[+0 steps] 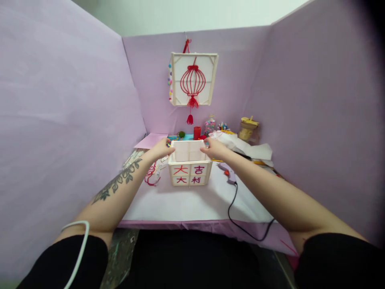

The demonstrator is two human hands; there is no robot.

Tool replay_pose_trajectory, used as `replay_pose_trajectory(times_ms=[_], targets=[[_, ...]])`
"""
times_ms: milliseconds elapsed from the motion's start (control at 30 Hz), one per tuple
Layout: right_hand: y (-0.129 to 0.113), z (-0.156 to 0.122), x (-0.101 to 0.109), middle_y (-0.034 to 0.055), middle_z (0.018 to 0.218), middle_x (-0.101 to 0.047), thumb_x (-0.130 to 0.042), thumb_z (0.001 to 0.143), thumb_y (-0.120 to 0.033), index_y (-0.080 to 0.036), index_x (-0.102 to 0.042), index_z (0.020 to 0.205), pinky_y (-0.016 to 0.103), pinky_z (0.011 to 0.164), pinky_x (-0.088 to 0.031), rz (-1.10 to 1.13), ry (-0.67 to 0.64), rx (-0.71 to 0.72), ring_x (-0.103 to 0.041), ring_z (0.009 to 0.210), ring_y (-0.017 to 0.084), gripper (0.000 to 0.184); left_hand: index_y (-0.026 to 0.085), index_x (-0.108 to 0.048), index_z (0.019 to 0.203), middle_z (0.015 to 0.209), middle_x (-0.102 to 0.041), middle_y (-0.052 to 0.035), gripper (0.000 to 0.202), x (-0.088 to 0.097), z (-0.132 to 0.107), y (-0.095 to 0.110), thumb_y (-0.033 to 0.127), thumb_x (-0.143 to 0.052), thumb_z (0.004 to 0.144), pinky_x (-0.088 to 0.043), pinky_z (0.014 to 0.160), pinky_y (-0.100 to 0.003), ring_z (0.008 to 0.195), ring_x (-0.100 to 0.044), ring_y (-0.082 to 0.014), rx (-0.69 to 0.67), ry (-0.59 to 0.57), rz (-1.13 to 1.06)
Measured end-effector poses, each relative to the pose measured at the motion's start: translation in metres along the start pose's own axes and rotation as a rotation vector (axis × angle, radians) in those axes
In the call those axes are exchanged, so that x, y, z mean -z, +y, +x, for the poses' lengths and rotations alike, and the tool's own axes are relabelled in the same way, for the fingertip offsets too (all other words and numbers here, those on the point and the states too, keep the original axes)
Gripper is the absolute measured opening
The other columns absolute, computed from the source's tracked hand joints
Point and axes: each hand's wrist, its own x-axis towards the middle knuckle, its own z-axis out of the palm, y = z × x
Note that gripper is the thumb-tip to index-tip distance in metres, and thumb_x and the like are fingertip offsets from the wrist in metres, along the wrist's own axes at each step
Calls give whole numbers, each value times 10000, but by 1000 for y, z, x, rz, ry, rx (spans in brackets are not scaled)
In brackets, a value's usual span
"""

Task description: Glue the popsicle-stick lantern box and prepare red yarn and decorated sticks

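Observation:
An open-topped square lantern (190, 174) of white paper on a pale stick frame stands on the white tabletop. Red and purple characters mark its near side. My left hand (163, 149) grips the far left of its top rim, thumb towards the inside. At the far right of that rim, my right hand (214, 148) pinches the frame the same way. Most fingers of both hands are hidden behind the lantern. A glue gun (227, 173) lies to the right, below my right forearm.
A finished-looking lantern (195, 80) with a red tassel hangs above. Red cord (152, 176) lies left of the work. Behind are a red cylinder (197, 133), a jar of pompoms (210, 125), crumpled white paper (255, 151) and a yellow-topped container (248, 127). A black cable (231, 208) crosses the front edge.

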Motion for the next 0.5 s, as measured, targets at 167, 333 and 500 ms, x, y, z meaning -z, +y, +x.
replay_pose_trajectory(times_ms=[167,333,500], targets=[[-2,8,-4,155,1135,-678,-658,744,-213,-107,-539,1219,280,771,-455,1,-47,-40,-642,989,250,502,151,-498,1226,576,-534,41,515,0,2,0,273,-645,748,-335,478,-229,449,-463,-118,48,-7,-37],[-8,-1,-6,149,1145,-675,-665,773,-254,-102,-521,1243,266,775,-454,10,-59,-45,-642,988,233,515,157,-549,1156,575,-534,36,431,0,-2,-3,276,-642,752,-326,482,-232,447,-460,-116,58,-17,-35],[-4,4,-5,165,1118,-682,-583,860,-426,-100,-517,1256,304,768,-461,-13,-36,-37,-651,955,257,518,129,-553,1166,696,-626,-31,443,4,-1,-5,339,-626,783,-386,552,-252,575,-564,-167,30,49,9]])
